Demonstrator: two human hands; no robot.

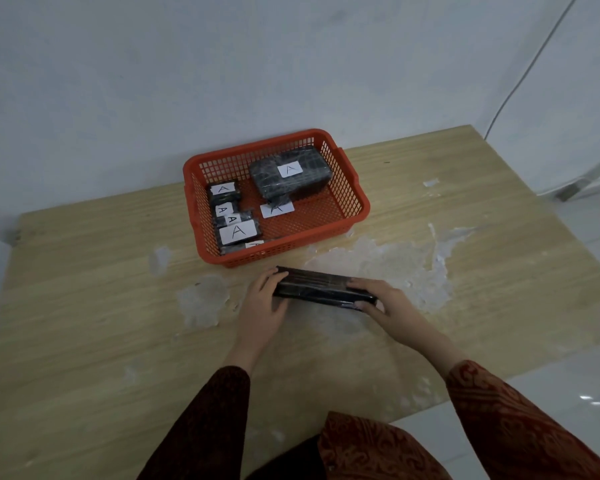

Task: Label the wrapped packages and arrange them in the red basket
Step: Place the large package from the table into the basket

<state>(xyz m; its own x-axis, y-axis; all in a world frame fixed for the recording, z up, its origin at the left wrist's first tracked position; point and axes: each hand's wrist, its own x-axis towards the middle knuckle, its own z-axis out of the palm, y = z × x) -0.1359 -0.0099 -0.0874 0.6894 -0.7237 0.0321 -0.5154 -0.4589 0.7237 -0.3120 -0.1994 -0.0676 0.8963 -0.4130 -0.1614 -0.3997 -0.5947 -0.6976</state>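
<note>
Now both hands grip one long black wrapped package (321, 289) lying on the wooden table (84, 306) just in front of the red basket (357, 206): the left hand (262, 306) clasps its left end, the right hand (385, 301) its right end. Inside the basket lie a large labelled package (290, 174) and a row of smaller labelled packages (234, 220).

There is a single view, from a camera worn on the person's head, wide-angle, looking forward and steeply down. It sits close above the near edge of the table (84, 306), so both forearms enter from the bottom of the frame. The basket (278, 251) lies mid-frame, farther off, and the wall (153, 81) fills the top. Straight edges bow toward the corners.
</note>
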